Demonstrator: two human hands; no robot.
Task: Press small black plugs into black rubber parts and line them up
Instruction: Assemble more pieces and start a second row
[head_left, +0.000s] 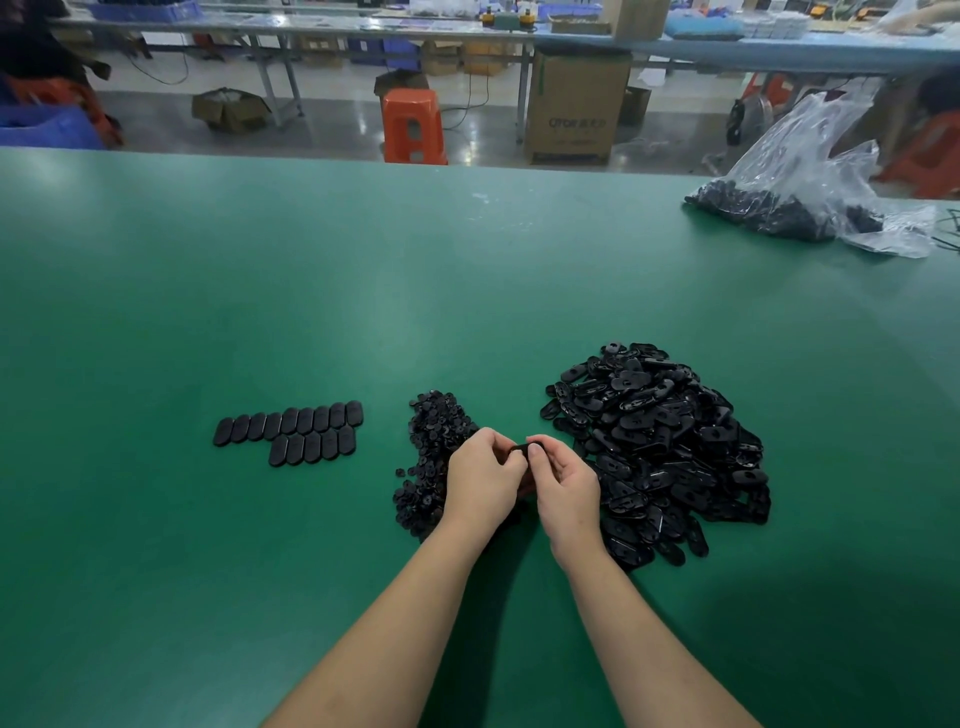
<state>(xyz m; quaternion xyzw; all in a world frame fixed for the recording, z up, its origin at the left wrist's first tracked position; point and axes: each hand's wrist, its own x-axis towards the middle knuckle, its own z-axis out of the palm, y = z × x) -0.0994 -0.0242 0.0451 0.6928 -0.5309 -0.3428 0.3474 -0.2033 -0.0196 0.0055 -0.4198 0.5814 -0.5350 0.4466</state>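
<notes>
My left hand (480, 480) and my right hand (563, 486) meet over the green table (260, 291), and both pinch one black rubber part (521, 448) between their fingertips. Whether a plug sits in it is hidden by my fingers. A heap of small black plugs (434, 441) lies just left of my hands. A large pile of oval black rubber parts (665, 447) lies to the right. Two rows of finished parts (296, 431) lie side by side further left.
A clear plastic bag (800, 182) holding more black parts sits at the table's far right edge. Beyond the table stand an orange stool (414, 124), a cardboard box (574, 111) and another workbench (363, 26).
</notes>
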